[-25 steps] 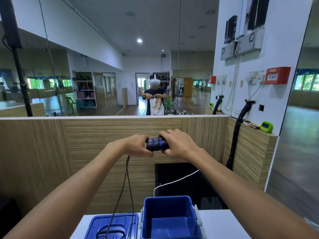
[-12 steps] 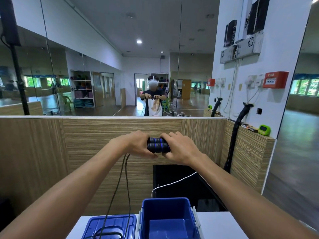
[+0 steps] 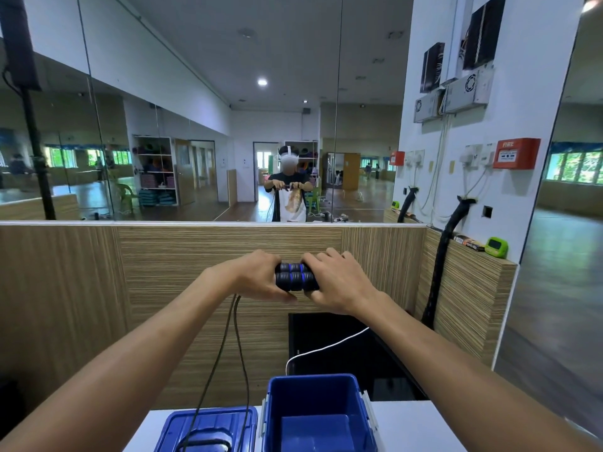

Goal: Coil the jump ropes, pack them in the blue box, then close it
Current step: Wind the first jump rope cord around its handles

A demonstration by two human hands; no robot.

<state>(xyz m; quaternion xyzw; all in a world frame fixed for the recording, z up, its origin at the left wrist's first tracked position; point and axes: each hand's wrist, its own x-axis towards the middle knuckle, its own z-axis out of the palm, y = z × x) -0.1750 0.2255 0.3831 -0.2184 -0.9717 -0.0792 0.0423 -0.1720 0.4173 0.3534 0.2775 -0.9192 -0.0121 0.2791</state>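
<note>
Two black jump rope handles [image 3: 295, 277] with blue rings lie side by side, held out in front of me at chest height. My left hand [image 3: 253, 277] grips their left ends and my right hand [image 3: 339, 280] grips their right ends. The dark rope [image 3: 239, 350] hangs in two strands from under my left hand down to the blue lid [image 3: 208, 427]. The blue box [image 3: 318, 414] stands open on the white table, with nothing visible inside.
A white table [image 3: 409, 425] holds the box and lid. Behind it run a wood-grain partition [image 3: 163, 288] and a mirror wall. A white cable [image 3: 326, 347] crosses a dark opening. A black hose [image 3: 439, 265] leans at the right.
Both handles now show stacked together between my hands, where only one showed a second ago. The view has tilted slightly; my hands stay at about the same height.
</note>
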